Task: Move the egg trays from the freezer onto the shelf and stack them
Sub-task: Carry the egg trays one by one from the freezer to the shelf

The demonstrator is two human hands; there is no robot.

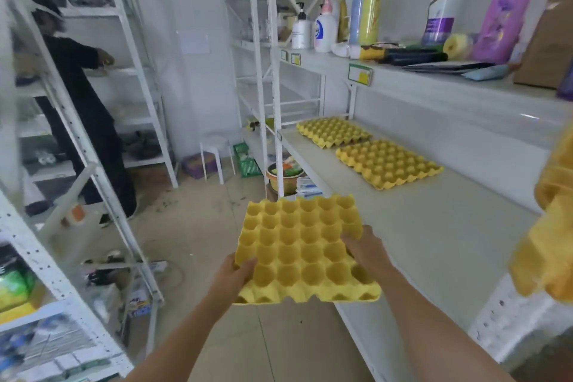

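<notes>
A yellow egg tray (302, 245) is held level in front of me, over the floor just left of the shelf's front edge. My left hand (237, 276) grips its near left corner, thumb on top. My right hand (367, 246) grips its right side. Two more yellow egg trays lie flat, side by side and not stacked, on the long white shelf (434, 242): a far one (333, 131) and a nearer one (387, 163). At the right edge, blurred and very close, are more yellow egg trays (548, 242).
Bottles and packets (369, 9) stand on the upper shelf. White metal racks (102, 139) line the left side, where a person in black (83, 96) stands. A white stool (214, 158), a green crate (246, 160) and a bowl (283, 174) sit on the floor ahead.
</notes>
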